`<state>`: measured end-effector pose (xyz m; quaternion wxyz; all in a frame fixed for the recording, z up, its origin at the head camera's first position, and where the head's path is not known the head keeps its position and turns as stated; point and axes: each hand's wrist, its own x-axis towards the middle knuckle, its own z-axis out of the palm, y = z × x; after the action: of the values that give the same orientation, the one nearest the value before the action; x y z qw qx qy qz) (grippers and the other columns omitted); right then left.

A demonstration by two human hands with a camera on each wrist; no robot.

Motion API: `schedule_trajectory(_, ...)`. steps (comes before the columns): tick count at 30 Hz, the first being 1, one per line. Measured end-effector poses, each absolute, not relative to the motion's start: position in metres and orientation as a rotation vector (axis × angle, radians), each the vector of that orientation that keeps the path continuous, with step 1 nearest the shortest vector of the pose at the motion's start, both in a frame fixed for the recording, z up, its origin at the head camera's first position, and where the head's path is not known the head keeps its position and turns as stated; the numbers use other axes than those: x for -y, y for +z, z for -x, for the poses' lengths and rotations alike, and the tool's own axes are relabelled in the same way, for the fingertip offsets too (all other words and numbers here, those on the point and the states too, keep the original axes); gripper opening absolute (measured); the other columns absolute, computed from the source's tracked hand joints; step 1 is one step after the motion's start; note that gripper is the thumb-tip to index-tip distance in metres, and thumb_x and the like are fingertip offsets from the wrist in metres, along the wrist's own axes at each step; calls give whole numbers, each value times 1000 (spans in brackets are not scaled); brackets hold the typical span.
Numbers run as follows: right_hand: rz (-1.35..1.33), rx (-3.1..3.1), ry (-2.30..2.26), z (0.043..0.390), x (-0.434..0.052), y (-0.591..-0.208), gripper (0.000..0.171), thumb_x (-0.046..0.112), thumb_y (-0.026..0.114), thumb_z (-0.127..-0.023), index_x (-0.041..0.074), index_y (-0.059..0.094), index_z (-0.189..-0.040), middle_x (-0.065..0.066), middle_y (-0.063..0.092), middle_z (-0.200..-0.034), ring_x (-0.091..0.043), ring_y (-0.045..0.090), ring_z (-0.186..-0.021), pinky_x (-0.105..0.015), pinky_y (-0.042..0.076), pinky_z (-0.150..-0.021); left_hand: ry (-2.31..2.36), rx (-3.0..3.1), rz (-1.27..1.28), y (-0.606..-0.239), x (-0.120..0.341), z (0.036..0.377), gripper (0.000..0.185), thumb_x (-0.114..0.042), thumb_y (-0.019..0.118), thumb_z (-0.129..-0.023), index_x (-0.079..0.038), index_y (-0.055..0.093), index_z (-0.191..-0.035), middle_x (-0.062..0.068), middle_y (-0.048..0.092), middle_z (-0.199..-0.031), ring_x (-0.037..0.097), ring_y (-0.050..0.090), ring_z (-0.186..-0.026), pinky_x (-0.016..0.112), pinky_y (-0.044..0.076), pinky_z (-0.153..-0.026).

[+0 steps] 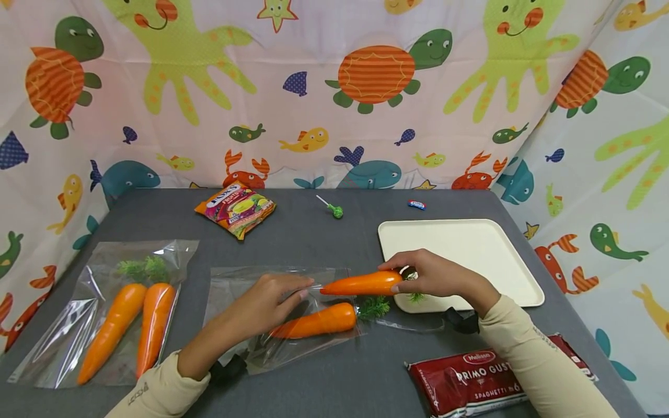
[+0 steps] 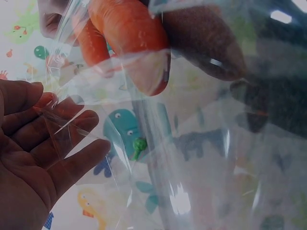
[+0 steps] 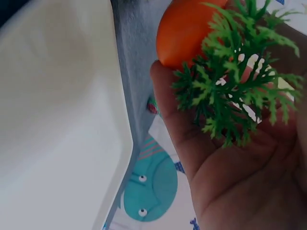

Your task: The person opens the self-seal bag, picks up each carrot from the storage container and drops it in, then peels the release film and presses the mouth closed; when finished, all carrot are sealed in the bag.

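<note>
Held at the right end of the clear bag (image 1: 227, 287): orange carrot (image 1: 360, 284), leafy end pinched by right hand (image 1: 436, 276), tip just beside left hand (image 1: 274, 299), fingers loosely extended against the film. In the bag: second carrot (image 1: 321, 322). Right of the bag: cream tray (image 1: 470, 255).

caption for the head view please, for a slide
Right hand grips a carrot by its thick end, left hand at a clear bag with another carrot inside.
</note>
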<state>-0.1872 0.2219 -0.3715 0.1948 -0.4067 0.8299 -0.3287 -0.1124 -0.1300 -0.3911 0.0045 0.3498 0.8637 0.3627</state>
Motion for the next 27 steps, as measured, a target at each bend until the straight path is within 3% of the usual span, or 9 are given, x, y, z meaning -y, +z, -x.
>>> schedule_trajectory(12, 1133, -2331, -937, 184, -202, -378, 39, 18, 75, -87, 11, 66, -125, 4, 65, -114, -14, 62, -96, -36, 55, -84, 1142, -2691, -1092, -392, 130, 114, 32, -11, 58, -99, 1, 61, -129, 13, 65, -123, 22, 62, -113, 41, 52, -92)
schedule_trajectory(27, 1243, -2298, -917, 184, -175, -387, 40, 21, 74, -89, 7, 65, -125, -2, 66, -117, -15, 63, -100, -35, 54, -87, 1141, -2692, -1082, -392, 130, 114, 31, -11, 57, -100, 0, 62, -129, 12, 64, -124, 22, 61, -114, 40, 51, -93)
